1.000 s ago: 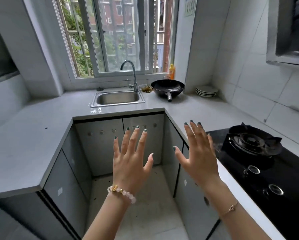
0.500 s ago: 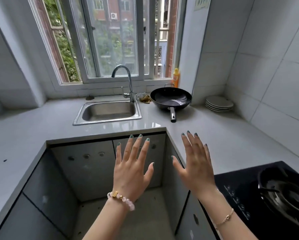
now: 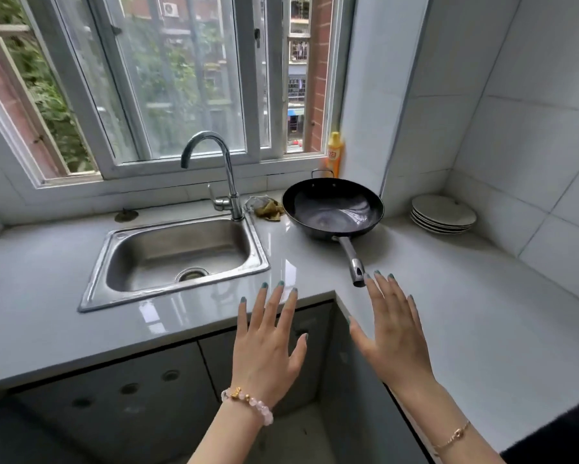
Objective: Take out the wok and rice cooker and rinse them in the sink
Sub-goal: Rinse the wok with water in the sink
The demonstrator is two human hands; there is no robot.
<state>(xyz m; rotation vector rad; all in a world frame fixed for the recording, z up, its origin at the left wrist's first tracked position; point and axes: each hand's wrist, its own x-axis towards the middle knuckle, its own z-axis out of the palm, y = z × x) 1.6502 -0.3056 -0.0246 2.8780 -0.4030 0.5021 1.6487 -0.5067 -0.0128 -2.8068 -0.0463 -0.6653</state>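
Observation:
A black wok [image 3: 331,209] sits on the grey counter right of the steel sink [image 3: 177,256], its metal handle [image 3: 351,259] pointing toward me. The sink basin holds nothing and the curved tap [image 3: 221,169] stands behind it. My right hand [image 3: 395,333] is held flat with fingers spread, its fingertips just short of the handle's end. My left hand [image 3: 268,343] is also flat and spread, hovering over the counter's front edge below the sink. Neither hand holds anything. No rice cooker is in view.
A stack of white plates [image 3: 444,214] sits in the back right corner. A yellow bottle [image 3: 335,154] stands on the windowsill, a crumpled scrubber [image 3: 268,209] lies between tap and wok. Cabinet doors [image 3: 120,396] run under the counter. A black hob edge [image 3: 569,426] shows at lower right.
The view has closed in on the sink and wok. Both flat hands have travelled forward, and the right hand's fingertips now reach the wok handle's end. The hob has slid almost out of view.

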